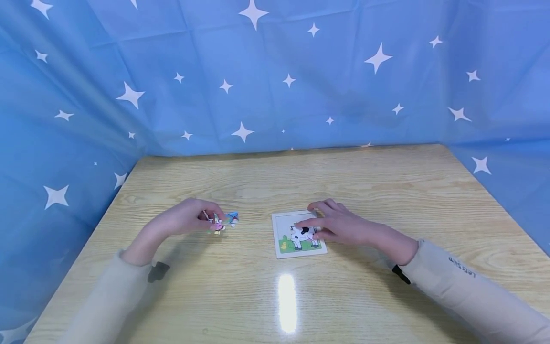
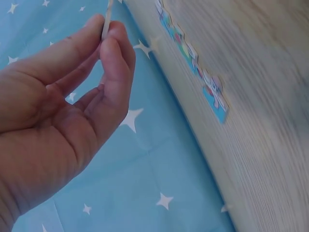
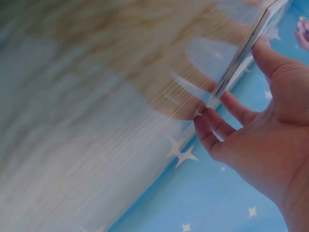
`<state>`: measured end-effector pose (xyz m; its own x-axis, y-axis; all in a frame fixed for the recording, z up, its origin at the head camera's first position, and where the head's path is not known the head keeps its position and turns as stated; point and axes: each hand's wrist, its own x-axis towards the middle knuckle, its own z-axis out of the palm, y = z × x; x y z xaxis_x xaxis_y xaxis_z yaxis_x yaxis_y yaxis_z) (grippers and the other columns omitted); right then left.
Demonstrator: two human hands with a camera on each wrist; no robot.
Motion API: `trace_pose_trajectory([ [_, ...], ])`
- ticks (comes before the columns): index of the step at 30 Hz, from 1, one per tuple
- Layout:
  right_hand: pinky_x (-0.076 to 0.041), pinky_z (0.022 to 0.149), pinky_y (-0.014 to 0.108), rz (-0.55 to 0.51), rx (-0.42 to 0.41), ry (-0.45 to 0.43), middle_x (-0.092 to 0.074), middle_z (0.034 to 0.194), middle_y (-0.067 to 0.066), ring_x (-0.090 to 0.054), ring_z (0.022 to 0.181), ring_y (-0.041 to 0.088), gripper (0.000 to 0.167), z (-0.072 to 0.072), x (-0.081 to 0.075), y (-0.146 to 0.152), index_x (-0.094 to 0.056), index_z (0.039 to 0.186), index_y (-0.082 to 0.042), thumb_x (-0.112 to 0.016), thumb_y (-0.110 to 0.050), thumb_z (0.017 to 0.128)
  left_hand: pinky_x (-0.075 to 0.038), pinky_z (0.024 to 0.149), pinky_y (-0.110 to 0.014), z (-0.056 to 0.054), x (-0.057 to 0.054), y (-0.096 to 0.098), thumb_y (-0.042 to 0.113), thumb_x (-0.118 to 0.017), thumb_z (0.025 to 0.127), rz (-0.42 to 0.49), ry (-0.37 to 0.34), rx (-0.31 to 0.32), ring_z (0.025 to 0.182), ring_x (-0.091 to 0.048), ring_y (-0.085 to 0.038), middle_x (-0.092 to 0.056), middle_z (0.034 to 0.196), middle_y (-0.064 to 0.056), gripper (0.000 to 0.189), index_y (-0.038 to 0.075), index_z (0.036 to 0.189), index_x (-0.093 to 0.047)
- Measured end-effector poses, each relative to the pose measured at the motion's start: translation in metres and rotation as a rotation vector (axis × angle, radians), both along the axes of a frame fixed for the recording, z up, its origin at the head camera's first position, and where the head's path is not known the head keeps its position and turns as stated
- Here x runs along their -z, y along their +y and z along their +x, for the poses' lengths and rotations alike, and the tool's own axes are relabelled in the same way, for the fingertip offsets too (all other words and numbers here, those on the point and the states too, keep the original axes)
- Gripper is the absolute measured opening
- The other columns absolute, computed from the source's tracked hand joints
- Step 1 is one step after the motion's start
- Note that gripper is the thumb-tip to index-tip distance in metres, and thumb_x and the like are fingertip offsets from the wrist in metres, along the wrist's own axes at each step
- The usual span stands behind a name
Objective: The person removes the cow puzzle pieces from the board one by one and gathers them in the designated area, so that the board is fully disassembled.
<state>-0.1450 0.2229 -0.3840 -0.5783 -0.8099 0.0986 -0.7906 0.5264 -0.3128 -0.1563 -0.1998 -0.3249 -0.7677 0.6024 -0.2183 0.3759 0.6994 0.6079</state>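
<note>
My left hand [image 1: 193,217], at the left of the table, pinches a thin puzzle piece [image 2: 106,25] between thumb and fingertips, seen edge-on in the left wrist view. Loose puzzle pieces [image 1: 232,219] with blue and other bright colours lie just beyond those fingertips. Near the middle lies a square puzzle board [image 1: 278,254] with a pale border. A black-and-white cow and green grass fill its lower part; the upper part is plain white. My right hand [image 1: 337,223] rests at the board's right side, fingers spread, one fingertip over the cow and another at the far edge.
A wood-grain table [image 1: 240,286] lies under everything, with a bright light reflection in front of the board. Behind and to the left hangs a blue cloth [image 1: 206,57] with white stars.
</note>
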Motion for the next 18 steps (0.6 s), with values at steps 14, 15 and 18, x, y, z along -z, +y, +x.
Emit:
trace_pose_trajectory([
  [14,-0.05,0.095,0.056,0.02,-0.001,0.01,-0.055,0.144,0.018,-0.05,0.122,0.035,0.04,-0.001,-0.002,-0.002,-0.071,0.148,-0.023,-0.073,-0.017,0.108,-0.057,0.086,-0.039,-0.004,0.001,-0.028,0.005,-0.08,0.1,-0.027,-0.057,-0.044,0.095,-0.066,-0.02,-0.072,0.103,-0.003,0.012,0.006,0.112,-0.079],
  [15,-0.05,0.095,0.056,0.019,0.001,0.009,-0.055,0.144,0.018,-0.05,0.122,0.035,0.041,-0.001,-0.002,-0.002,-0.071,0.148,-0.023,-0.074,-0.018,0.108,-0.057,0.085,-0.039,-0.004,0.001,-0.029,0.005,-0.081,0.1,-0.026,-0.064,-0.048,0.095,-0.065,-0.02,-0.071,0.103,-0.003,0.013,0.006,0.112,-0.079],
  [18,-0.05,0.094,0.055,0.014,0.0,0.012,-0.056,0.144,0.018,-0.051,0.121,0.034,0.04,0.0,-0.002,-0.001,-0.071,0.147,-0.023,-0.074,-0.017,0.108,-0.057,0.084,-0.036,-0.005,0.001,-0.033,0.004,-0.081,0.099,-0.018,-0.075,-0.036,0.094,-0.065,-0.019,-0.071,0.101,-0.003,0.014,0.005,0.113,-0.08],
])
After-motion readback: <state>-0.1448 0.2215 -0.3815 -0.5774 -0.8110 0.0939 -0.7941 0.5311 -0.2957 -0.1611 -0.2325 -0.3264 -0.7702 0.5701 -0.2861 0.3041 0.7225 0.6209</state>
